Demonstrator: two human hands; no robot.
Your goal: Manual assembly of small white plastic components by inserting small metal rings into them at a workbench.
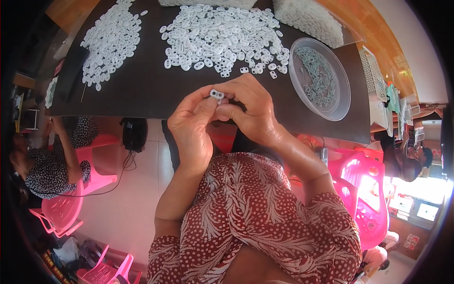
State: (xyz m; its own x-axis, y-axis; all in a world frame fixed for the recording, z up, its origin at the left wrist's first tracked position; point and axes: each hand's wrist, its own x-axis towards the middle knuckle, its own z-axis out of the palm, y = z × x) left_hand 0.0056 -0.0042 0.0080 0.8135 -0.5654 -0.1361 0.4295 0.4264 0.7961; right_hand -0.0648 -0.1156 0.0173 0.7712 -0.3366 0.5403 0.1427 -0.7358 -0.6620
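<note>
I hold a small white oval plastic piece with two holes (217, 94) between both hands, just above the near edge of the dark tabletop (142, 90). My left hand (193, 124) is curled, its thumb and forefinger pinched on the left end of the piece. My right hand (250, 110) is closed around the other end, fingers bent over the top and thumb tucked underneath, so the two hands touch each other at the fingertips.

Beyond my hands, in the middle of the table, lies a wide heap of the same white oval plastic pieces (222, 40), a few stragglers lying loose just past my knuckles. A second, longer heap of white pieces (111, 42) runs along the left part of the table. To my right stands a round clear plastic bowl (296, 87) holding pale grey-green small parts (318, 75). A clear bag packed with white pieces (309, 19) sits at the far right corner.

On my left another person in a black-and-white spotted top (49, 173) sits on a pink plastic chair (71, 203). More pink plastic chairs (364, 189) stand to my right.
</note>
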